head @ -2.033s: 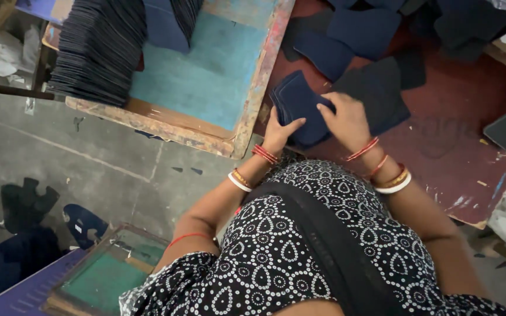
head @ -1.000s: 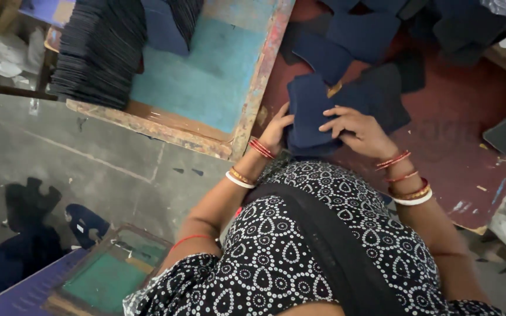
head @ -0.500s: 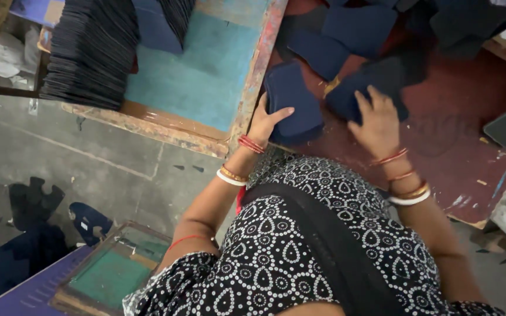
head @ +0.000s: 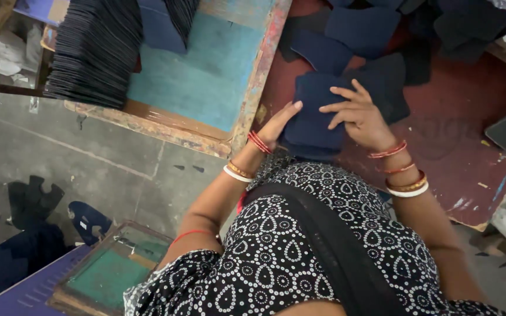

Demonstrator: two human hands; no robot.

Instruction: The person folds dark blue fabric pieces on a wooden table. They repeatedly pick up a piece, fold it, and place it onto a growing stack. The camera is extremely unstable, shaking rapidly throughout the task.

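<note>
Left hand [head: 279, 123] flat against dark-blue fabric stack [head: 314, 117], open | right hand [head: 355, 114] spread on top, holding nothing | stack between hands at red tabletop [head: 440, 158] near edge

Fabric pieces [head: 358, 29] crowding red table [head: 440, 152]

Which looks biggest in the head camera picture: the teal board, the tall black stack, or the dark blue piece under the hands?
1. teal board
2. black stack
3. dark blue piece, partly covered by the hands.
</note>
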